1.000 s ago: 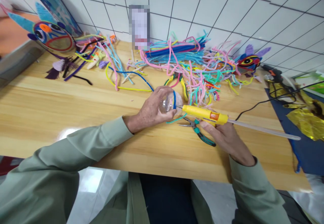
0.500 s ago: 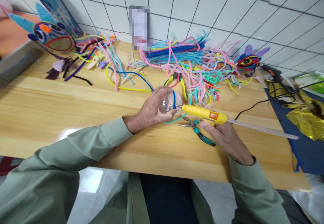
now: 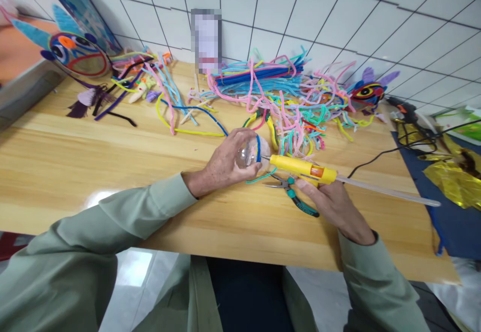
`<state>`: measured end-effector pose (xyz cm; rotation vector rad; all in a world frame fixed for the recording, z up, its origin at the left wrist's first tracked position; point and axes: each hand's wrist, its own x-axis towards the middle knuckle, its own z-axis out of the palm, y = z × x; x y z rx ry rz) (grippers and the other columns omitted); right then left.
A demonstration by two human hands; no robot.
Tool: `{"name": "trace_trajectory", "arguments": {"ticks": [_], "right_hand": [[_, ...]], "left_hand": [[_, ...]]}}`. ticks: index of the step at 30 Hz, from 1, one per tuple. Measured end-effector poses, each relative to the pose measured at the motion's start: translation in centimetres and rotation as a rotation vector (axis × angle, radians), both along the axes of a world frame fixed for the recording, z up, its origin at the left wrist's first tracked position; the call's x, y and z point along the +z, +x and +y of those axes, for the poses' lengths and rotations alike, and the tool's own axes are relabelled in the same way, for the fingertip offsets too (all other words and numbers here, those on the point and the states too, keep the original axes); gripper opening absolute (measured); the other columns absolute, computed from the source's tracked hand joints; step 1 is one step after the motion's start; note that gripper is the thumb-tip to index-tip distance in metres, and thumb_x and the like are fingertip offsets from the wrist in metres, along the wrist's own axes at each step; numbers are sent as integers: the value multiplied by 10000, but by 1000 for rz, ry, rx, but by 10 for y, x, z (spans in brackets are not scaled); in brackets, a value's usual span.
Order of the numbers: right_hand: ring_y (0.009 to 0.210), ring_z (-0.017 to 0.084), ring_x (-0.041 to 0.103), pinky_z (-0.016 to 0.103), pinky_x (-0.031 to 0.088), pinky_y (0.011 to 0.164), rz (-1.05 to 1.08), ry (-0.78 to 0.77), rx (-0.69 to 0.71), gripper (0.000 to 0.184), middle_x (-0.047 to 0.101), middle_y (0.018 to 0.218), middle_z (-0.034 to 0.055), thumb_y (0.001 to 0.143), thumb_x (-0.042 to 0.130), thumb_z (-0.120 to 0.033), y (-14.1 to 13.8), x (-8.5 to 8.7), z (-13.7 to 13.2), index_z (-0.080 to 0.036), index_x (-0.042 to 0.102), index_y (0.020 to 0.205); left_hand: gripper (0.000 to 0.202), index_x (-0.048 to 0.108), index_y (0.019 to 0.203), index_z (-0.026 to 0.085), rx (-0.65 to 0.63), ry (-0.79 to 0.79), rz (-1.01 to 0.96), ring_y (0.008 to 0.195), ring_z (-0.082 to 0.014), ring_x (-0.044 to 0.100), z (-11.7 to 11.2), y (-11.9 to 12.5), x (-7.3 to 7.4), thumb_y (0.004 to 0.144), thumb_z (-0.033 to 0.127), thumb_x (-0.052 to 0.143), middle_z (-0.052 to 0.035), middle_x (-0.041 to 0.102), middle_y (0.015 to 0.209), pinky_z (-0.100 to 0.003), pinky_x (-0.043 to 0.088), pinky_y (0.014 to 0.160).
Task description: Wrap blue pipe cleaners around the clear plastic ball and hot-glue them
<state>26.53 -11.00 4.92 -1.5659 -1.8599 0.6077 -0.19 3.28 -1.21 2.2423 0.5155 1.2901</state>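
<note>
My left hand point(image 3: 232, 159) is closed around a clear plastic ball point(image 3: 246, 155), which has a blue pipe cleaner point(image 3: 258, 148) running round it. In my right hand point(image 3: 330, 199) is a yellow hot glue gun point(image 3: 296, 166), a long clear glue stick point(image 3: 391, 193) poking out of its back. The gun's nozzle points left and is at the ball, close beside the blue band. Under the gun lie needle-nose pliers point(image 3: 300, 205) with green and black handles, partly covered. A teal pipe cleaner point(image 3: 261, 177) lies below the ball.
Bundled pipe cleaners point(image 3: 259, 79) and a tangle of cut pieces point(image 3: 300, 126) lie along the tiled wall, with yellow-handled pliers point(image 3: 273, 129) among them. A decorated fish figure point(image 3: 80, 59) and a tall can point(image 3: 80, 9) stand left. A black cable point(image 3: 376, 156) runs right, toward gold foil point(image 3: 454, 184).
Almost nothing differs. The ball and the glue gun keep their places, and the glue stick's rear end has shifted very slightly left.
</note>
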Motion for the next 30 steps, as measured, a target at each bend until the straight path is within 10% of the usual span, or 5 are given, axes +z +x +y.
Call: {"name": "trace_trajectory", "arguments": {"ticks": [30], "right_hand": [[999, 298, 780, 448, 654, 954, -9, -5, -13, 311, 848, 1094, 69, 1070, 643, -497, -2, 2, -1, -256, 839, 1085]], "left_hand": [[602, 559, 1435, 259, 10, -31, 74, 1367, -345, 678, -1, -3, 6, 904, 376, 817, -154, 687, 1431, -565, 590, 1169]]}}
